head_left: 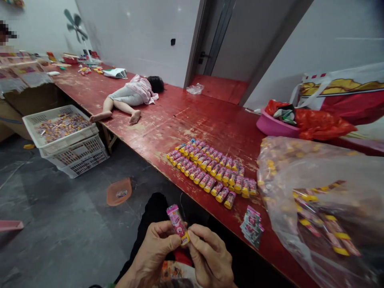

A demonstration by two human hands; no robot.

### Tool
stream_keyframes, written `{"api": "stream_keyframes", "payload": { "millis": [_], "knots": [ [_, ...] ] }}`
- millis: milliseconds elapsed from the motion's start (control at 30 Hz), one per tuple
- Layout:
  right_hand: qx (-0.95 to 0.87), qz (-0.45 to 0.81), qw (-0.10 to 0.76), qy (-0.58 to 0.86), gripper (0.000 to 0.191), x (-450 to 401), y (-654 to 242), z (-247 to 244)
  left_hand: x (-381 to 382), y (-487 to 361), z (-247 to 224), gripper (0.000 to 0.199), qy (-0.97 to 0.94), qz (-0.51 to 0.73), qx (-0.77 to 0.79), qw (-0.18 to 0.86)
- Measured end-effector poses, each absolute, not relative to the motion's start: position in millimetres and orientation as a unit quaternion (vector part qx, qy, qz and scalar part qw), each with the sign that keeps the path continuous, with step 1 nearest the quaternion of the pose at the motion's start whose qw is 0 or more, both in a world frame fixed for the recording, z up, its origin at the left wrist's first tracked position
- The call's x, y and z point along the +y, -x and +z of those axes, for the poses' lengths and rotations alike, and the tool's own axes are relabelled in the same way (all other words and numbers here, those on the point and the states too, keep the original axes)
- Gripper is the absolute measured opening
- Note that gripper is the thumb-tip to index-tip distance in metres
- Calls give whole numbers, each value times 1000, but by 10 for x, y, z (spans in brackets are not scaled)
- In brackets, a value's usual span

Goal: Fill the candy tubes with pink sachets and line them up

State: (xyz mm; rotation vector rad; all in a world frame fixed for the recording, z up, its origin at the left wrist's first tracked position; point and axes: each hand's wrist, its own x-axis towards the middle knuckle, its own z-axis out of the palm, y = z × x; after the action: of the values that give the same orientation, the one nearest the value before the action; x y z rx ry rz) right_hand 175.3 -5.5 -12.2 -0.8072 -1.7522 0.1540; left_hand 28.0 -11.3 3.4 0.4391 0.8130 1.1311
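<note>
- Clamping one tube (178, 225) above the lap in the fingers of the left hand (157, 240); can see a pink label with a cartoon figure, characters too small to read, and a yellow lower end.
- Bending the fingers of the right hand (210, 250) in close to that yellow end, thumb and forefinger near together; cannot tell whether clamped on it.
- Just ahead, on the worktop (144, 138), can see one small pile of pink-and-grey sachets (252, 228), too overlapped to count, too small to read.
- To the right, can see one big clear bag (276, 196) of yellow-ended tubes.
- Beyond the sachets, can see several rows of tubes (210, 168), yellow ends toward the near edge, some stacked, too crowded to count exactly.
- Farther right, can see one pink basin (274, 127), one red bag (324, 124) and one printed carry bag (345, 90).
- On the grey floor (72, 216), can see one orange plastic piece (120, 192) with a sticker, and at least two stacked white crates (76, 158), tubes heaped in the top one.
- On the worn red worktop, can see one person (129, 96) lying.
- Farthest, can see pale walls (138, 36), one grey door (237, 44) and one fan (75, 26).
</note>
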Motion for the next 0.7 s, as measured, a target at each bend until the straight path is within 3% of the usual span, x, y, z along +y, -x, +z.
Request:
{"api": "stream_keyframes", "payload": {
  "millis": [700],
  "knots": [
    [-753, 24, 558, 349, 31, -21, -1724, -141, -85, -311, 71, 42, -222, 516, 425, 710]
  ]
}}
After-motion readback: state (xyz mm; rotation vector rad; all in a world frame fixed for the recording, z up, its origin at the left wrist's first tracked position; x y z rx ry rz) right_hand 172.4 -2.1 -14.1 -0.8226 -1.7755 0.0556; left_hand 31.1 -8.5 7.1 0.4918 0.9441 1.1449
